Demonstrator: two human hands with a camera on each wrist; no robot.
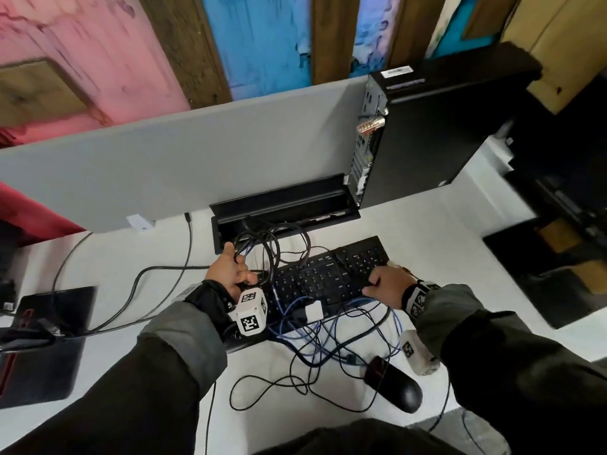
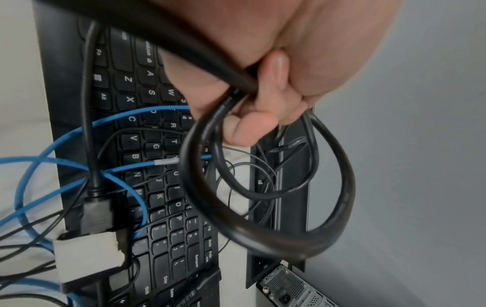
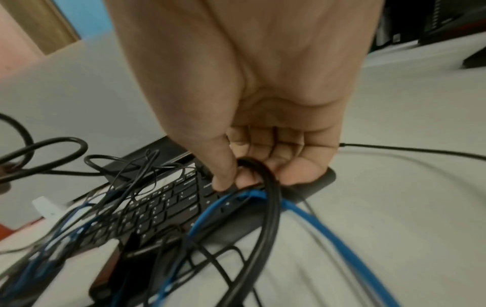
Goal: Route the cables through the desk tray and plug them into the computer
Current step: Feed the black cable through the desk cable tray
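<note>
My left hand (image 1: 230,270) grips a looped bundle of thick black cable (image 2: 265,207) just in front of the open desk tray (image 1: 282,211); loops of the black cable (image 1: 262,247) rise from the fist toward the tray slot. My right hand (image 1: 384,284) rests on the right end of the black keyboard (image 1: 328,274), its fingers (image 3: 247,178) curled round a black cable (image 3: 270,199) with a blue cable (image 3: 210,209) beside it. The black computer tower (image 1: 427,133) stands at the back right, rear ports facing left.
Tangled blue and black cables (image 1: 328,339) lie over and in front of the keyboard, with a white adapter (image 1: 313,311). A black mouse (image 1: 394,382) lies near the front edge. A grey partition (image 1: 164,165) backs the desk. A dark device (image 1: 42,343) sits at the left.
</note>
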